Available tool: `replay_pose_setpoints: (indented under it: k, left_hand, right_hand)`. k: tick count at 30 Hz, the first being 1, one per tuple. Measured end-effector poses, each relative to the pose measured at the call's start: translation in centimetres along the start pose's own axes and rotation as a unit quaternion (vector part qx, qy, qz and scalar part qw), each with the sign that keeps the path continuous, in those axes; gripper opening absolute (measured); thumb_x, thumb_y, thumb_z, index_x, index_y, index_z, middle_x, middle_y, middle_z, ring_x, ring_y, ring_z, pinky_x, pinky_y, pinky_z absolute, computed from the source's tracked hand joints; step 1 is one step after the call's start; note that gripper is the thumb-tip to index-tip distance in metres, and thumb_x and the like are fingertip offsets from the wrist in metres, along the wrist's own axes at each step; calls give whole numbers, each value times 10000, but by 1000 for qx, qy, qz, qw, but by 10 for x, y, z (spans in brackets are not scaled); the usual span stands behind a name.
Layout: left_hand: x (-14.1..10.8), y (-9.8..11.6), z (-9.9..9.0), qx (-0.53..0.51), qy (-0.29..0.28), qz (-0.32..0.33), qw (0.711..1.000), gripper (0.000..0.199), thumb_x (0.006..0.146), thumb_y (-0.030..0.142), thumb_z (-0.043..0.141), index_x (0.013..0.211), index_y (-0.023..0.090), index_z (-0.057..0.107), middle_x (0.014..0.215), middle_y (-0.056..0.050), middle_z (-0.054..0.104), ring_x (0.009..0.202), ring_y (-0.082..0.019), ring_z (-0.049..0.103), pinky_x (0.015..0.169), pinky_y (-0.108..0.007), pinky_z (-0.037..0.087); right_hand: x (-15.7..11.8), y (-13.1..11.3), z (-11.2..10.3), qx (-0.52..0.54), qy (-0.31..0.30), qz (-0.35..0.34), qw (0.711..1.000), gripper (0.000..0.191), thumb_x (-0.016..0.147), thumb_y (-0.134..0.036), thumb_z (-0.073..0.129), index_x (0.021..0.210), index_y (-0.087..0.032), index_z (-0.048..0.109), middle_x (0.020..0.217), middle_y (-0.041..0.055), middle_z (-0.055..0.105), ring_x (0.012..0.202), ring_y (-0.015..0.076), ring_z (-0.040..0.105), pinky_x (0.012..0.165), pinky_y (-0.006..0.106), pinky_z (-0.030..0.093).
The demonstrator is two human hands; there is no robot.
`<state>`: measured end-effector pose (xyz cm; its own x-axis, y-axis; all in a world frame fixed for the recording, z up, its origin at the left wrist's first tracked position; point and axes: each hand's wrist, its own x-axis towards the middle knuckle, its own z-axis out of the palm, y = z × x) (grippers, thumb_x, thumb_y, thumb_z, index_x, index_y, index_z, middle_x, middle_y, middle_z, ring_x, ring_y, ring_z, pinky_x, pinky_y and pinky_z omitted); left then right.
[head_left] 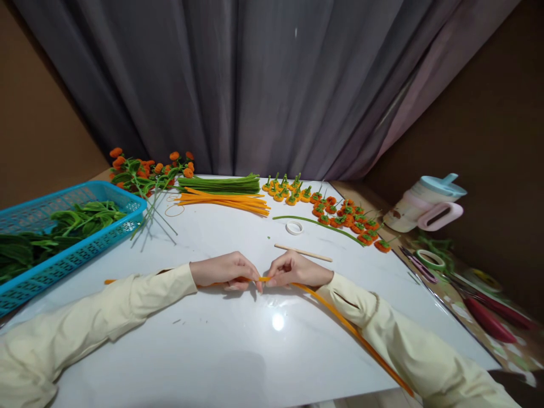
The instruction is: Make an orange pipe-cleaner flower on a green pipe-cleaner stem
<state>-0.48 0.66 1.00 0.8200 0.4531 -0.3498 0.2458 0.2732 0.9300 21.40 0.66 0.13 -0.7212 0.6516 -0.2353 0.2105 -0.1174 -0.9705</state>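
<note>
Between my two hands runs a long orange pipe cleaner (340, 318), pinched near its middle. My left hand (232, 271) is closed on it, and its far end sticks out past the left sleeve. My right hand (297, 270) grips it a short way to the right, fingertips close to the left ones. From there the stem curves down along the right forearm to the table's front edge. A thin wooden stick (303, 253) lies just behind my right hand. Beyond it are a white ring of tape (294, 228) and a single green pipe cleaner (318, 221).
Bundles of green pipe cleaners (219, 185) and orange pipe cleaners (223, 202) lie at the back. Small orange flowers (346, 214) stand behind right. A blue basket (76, 249) holds leaves at left. Cup (425, 204), scissors (419, 265) and red-handled pliers (488, 318) are right.
</note>
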Motion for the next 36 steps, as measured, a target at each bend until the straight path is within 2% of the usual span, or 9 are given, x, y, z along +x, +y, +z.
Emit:
replay_pose_setpoints:
  k: [20,36]
  left_hand:
    - [1,1,-4,-35,-12,1,999,323,807,278,478,909,47,679,447,61,339,381,-43,177,374,-213,102]
    - [0,-3,1,8,9,-5,1000,310,813,370,549,818,72,638,412,78,370,358,-46,229,405,-229,156]
  right_hand:
    - [-1,-1,0,12,-2,2,1000,322,632,-378,764,729,-82,682,450,-43,506,428,51,384,455,205,256]
    - [-1,0,0,5,2,5,1000,349,610,-401,773,727,-86,679,482,-36,526,444,53,394,453,205,266]
